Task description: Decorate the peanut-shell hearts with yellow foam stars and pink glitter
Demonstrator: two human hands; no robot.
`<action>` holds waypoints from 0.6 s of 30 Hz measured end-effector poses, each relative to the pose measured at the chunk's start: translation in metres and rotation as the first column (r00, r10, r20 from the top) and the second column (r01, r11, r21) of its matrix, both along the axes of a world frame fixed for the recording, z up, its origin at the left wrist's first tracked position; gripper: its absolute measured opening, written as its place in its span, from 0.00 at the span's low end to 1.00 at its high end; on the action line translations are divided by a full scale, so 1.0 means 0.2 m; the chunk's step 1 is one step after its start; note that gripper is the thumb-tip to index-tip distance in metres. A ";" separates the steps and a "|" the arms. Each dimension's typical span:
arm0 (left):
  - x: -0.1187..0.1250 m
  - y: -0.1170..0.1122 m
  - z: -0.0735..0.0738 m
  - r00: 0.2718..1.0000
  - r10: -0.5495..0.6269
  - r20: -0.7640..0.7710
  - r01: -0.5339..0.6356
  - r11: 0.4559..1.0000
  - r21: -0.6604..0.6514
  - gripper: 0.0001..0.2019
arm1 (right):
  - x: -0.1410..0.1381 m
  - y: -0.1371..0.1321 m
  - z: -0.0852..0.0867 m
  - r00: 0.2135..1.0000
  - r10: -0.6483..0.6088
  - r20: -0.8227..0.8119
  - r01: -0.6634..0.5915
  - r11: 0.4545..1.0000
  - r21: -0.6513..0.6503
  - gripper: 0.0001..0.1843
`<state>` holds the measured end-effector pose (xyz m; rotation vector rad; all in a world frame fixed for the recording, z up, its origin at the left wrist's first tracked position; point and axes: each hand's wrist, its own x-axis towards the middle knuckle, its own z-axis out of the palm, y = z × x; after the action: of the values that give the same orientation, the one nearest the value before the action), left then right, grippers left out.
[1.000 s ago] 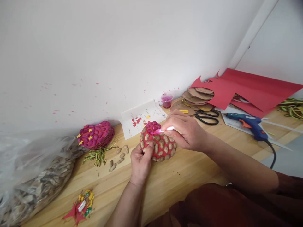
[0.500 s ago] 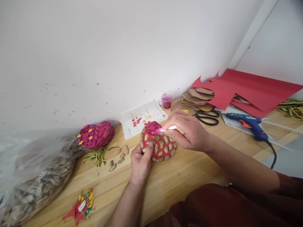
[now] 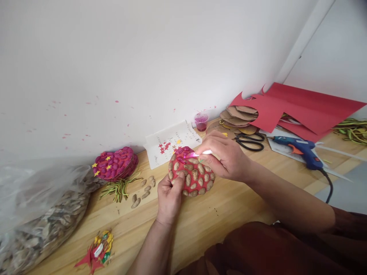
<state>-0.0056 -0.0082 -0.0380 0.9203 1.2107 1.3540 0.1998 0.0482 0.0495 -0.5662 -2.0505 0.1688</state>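
My left hand (image 3: 169, 198) pinches the near edge of a round red disc (image 3: 191, 176) covered with peanut shells, tilted up off the wooden table (image 3: 218, 217). Several shells at the disc's top are painted glossy pink. My right hand (image 3: 226, 157) is closed on a thin white brush (image 3: 200, 153) whose pink tip touches those painted shells. A small clear cup of pink paint (image 3: 202, 122) stands by the wall behind the disc.
To the left lie pink-painted shell discs with yellow stars (image 3: 115, 164), loose peanut shells (image 3: 143, 191), green strips (image 3: 119, 188) and a plastic bag of shells (image 3: 43, 225). Right of my hands are black scissors (image 3: 249, 140), a blue glue gun (image 3: 298, 147), brown cardboard pieces (image 3: 241, 114) and red paper (image 3: 295, 109).
The brush tip has shifted slightly left across the painted shells at the disc's top. My left hand holds the disc as before.
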 end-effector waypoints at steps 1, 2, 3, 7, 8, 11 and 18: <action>0.00 0.00 0.00 1.000 -0.010 0.019 0.010 1.000 -0.001 0.16 | 0.00 0.00 0.00 1.000 -0.001 -0.010 0.001 1.000 -0.004 0.05; 0.00 0.00 0.00 0.998 -0.026 0.053 0.026 1.000 0.001 0.15 | 0.00 0.00 0.00 1.000 0.003 -0.016 -0.003 1.000 -0.010 0.05; 0.00 0.00 0.01 0.995 -0.039 0.094 0.039 0.999 0.007 0.14 | 0.00 0.00 0.00 1.000 0.008 -0.019 -0.009 1.000 -0.016 0.04; 0.02 0.01 0.03 0.975 -0.040 0.219 0.035 0.999 0.026 0.11 | 0.00 0.00 0.00 1.000 0.028 -0.007 -0.028 1.000 -0.013 0.04; 0.02 0.01 0.03 0.972 -0.040 0.232 0.036 0.999 0.022 0.11 | 0.00 0.00 0.00 0.999 0.033 -0.007 -0.034 0.999 -0.015 0.04; 0.02 0.02 0.04 0.969 -0.039 0.243 0.037 0.999 0.010 0.12 | 0.00 0.00 0.00 0.999 0.039 -0.015 -0.039 0.999 -0.022 0.04; 0.04 0.02 0.07 0.956 -0.018 0.292 0.019 1.000 -0.002 0.12 | 0.02 0.01 0.00 0.999 0.025 -0.045 -0.029 0.997 -0.075 0.05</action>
<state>0.0020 -0.0048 -0.0249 0.6969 0.9755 1.4149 0.2030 0.0504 0.0487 -0.5769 -2.0163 0.2741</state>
